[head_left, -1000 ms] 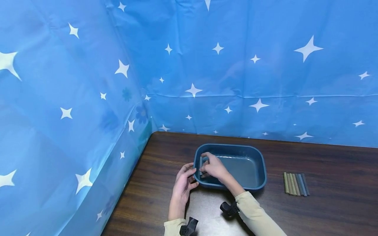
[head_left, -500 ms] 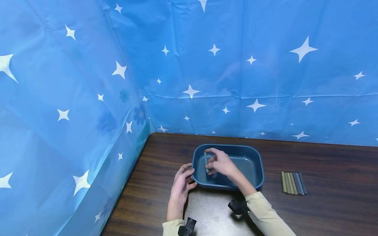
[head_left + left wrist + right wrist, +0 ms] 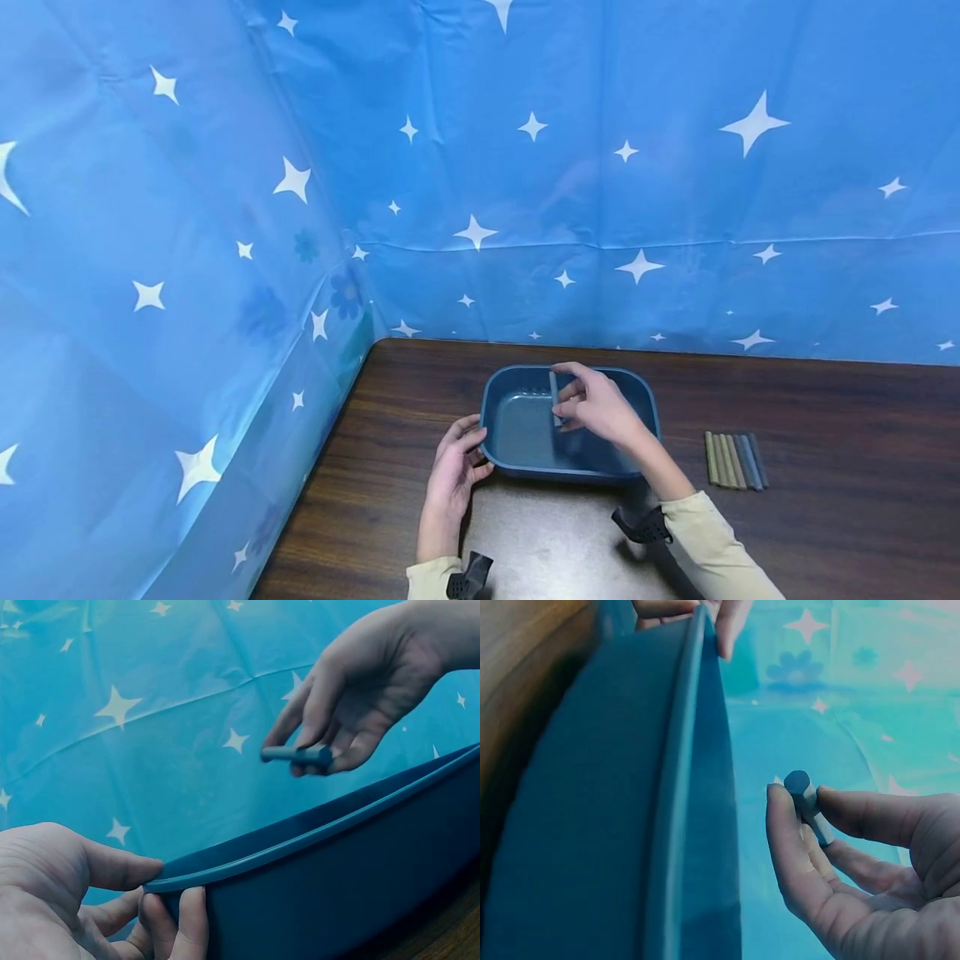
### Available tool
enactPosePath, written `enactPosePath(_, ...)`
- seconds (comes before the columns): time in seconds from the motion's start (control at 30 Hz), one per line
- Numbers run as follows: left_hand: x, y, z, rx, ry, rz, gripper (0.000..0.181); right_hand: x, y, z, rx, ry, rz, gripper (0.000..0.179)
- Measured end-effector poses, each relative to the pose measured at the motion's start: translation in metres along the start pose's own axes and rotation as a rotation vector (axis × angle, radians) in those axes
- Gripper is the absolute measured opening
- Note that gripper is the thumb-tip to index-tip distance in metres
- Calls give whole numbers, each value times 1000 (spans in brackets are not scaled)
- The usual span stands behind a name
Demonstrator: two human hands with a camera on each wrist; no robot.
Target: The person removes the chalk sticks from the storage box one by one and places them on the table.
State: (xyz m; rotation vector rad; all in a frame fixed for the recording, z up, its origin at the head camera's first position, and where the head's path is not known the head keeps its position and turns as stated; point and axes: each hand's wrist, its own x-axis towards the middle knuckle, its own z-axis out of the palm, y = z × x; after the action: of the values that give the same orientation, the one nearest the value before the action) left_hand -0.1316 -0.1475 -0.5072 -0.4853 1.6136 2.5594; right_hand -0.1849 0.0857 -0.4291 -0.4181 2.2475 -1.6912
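A dark blue rectangular basin [image 3: 517, 433] stands on the wooden table. At its left end, my left hand [image 3: 452, 467] grips the rim, thumb over the edge and fingers against the outer wall, as the left wrist view shows. My right hand [image 3: 603, 410] pinches a short blue-grey stick [image 3: 555, 398] between thumb and fingers, over the basin. In the right wrist view the stick [image 3: 799, 784] has a faceted, roughly hexagonal end. Seen from the left wrist, the stick [image 3: 296, 754] is held above the rim, apart from the basin.
To the right of the basin lies a side-by-side row of similar sticks [image 3: 733, 461], olive ones at left and blue-grey ones at right. A blue star-patterned curtain [image 3: 562, 192] borders the dark wooden table [image 3: 555, 533] at the back and left.
My right hand has lifted the stick away from the basin's left end and moved it rightward to above the middle. My left hand has stayed on the rim.
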Motion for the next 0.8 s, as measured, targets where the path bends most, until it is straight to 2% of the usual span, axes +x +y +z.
enactPosePath(0.43,-2,0,-1,9,3,4,22,-26,8,-48,23,59,23,63)
enactPosePath(0.8,0,1,-2,14,3,-4,23,-51,23,-81,35,125,50,67)
